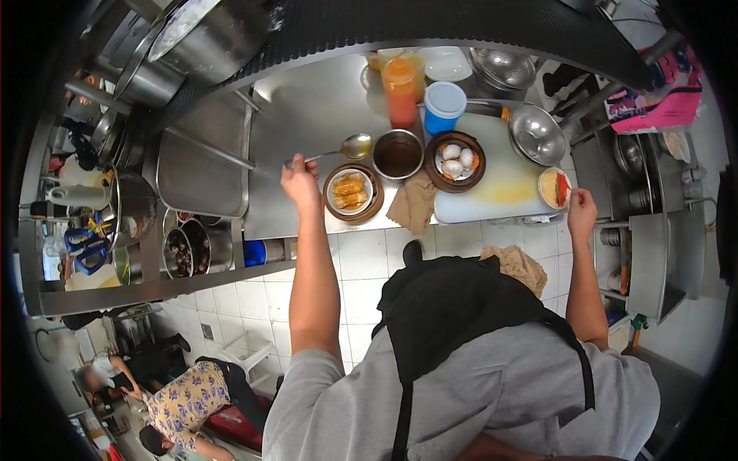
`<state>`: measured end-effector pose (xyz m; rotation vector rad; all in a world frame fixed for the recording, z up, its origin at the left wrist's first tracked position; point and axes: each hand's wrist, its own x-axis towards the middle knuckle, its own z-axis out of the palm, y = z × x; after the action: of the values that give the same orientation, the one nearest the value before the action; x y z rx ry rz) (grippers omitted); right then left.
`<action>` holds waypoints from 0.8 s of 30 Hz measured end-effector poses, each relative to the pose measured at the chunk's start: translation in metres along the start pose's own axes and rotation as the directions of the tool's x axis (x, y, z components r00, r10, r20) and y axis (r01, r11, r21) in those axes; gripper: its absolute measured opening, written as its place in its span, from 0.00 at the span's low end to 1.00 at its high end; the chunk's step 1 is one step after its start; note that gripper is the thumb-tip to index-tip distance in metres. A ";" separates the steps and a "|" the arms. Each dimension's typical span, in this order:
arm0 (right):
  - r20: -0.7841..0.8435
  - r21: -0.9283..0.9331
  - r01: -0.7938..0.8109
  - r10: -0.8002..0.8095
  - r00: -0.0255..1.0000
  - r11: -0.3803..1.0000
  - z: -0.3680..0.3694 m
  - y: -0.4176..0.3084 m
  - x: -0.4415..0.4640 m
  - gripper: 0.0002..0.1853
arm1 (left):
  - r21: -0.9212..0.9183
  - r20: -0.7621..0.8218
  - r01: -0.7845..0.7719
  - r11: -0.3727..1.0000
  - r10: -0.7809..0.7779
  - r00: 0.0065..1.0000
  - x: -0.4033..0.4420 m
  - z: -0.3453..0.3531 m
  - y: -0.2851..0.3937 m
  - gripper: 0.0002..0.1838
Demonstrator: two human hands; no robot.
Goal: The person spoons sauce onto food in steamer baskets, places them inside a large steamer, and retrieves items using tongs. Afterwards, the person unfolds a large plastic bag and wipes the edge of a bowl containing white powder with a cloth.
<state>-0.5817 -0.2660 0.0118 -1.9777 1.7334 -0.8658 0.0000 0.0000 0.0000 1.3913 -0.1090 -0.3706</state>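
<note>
The bench (280,203) and spoon (357,146) are silver-grey, the rolls (350,190) golden yellow, the steamer (379,204) brown. The squeeze bottle (401,106) is orange-red, the tub (438,123) blue, the cutting board (500,146) white and partly yellow. The apron (438,315) is black, the co-worker's shirt (188,399) yellow with purple flowers.

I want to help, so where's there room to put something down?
The steel table is bare beyond the spoon, left of the orange bottle. The board has a yellow-stained free patch between the dark basket and small bowl. It's crowded around the metal pot.
</note>
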 end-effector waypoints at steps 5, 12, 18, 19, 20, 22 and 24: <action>-0.002 0.012 -0.242 0.242 0.970 0.970 -0.015 0.053 0.002 0.15 | 0.545 0.190 -0.317 0.776 0.254 0.948 -0.037 0.077 0.020 0.12; 0.405 0.170 -0.537 0.438 0.802 0.826 -0.008 0.038 0.001 0.20 | 0.624 0.238 -0.296 0.724 0.185 0.954 -0.043 0.106 -0.009 0.13; 0.481 0.190 -0.515 0.378 0.791 0.836 -0.005 0.046 0.017 0.16 | 0.340 0.116 0.033 0.940 -0.076 0.990 -0.019 0.082 -0.027 0.11; 0.487 0.178 -0.515 0.380 0.786 0.838 -0.005 0.046 0.019 0.15 | 0.297 0.096 0.068 0.952 -0.100 0.990 -0.017 0.080 -0.023 0.10; 0.497 0.160 -0.518 0.385 0.778 0.840 -0.005 0.047 0.021 0.14 | 0.245 0.092 0.091 0.965 -0.116 0.989 -0.016 0.078 -0.021 0.10; 0.541 0.136 -0.515 0.372 0.755 0.847 -0.004 0.048 0.028 0.14 | 0.147 0.083 0.142 0.979 -0.155 0.984 -0.017 0.071 -0.012 0.09; 0.564 0.116 -0.495 0.353 0.746 0.861 -0.004 0.052 0.035 0.13 | 0.054 0.101 0.177 0.983 -0.182 0.978 -0.017 0.069 -0.006 0.08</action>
<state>-0.6211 -0.3085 -0.0114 -1.3740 1.5457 -0.3157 -0.0374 -0.0596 0.0094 1.4298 -0.0788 -0.5954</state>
